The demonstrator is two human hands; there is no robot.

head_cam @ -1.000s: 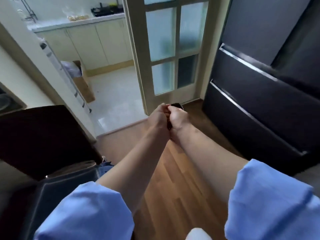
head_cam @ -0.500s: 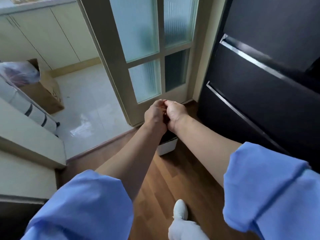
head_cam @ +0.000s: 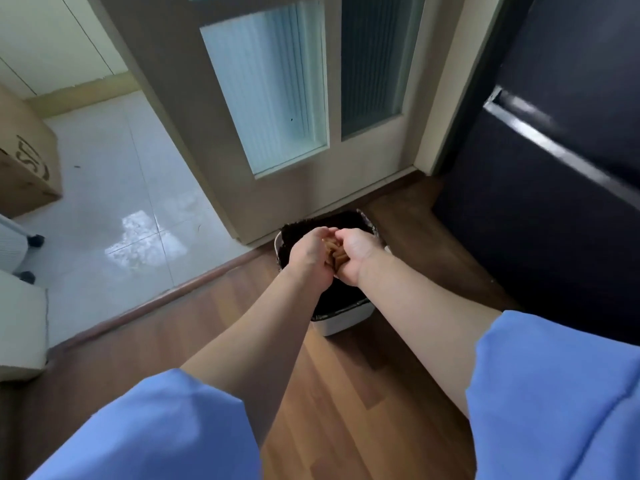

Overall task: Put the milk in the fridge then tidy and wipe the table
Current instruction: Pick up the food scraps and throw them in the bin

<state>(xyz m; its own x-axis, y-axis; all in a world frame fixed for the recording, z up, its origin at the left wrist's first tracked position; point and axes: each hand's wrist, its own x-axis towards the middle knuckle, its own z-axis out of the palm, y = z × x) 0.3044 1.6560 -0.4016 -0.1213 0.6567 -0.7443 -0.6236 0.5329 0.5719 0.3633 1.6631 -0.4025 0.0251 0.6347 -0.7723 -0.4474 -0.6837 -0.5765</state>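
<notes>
Dark fridge (head_cam: 554,209) on the right, shut; no milk or table in sight. Lined bin (head_cam: 343,325) by the glass door (head_cam: 277,98). Left hand (head_cam: 310,261) and right hand (head_cam: 358,259) are cupped together above it, fingers curled round brownish bits (head_cam: 335,252); what they are, can't tell. Best go low over the liner and part the hands slowly, so nothing spills.

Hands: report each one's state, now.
Left hand: fingers curled, contents cannot be told.
Right hand: fingers curled, contents cannot be told.
</notes>
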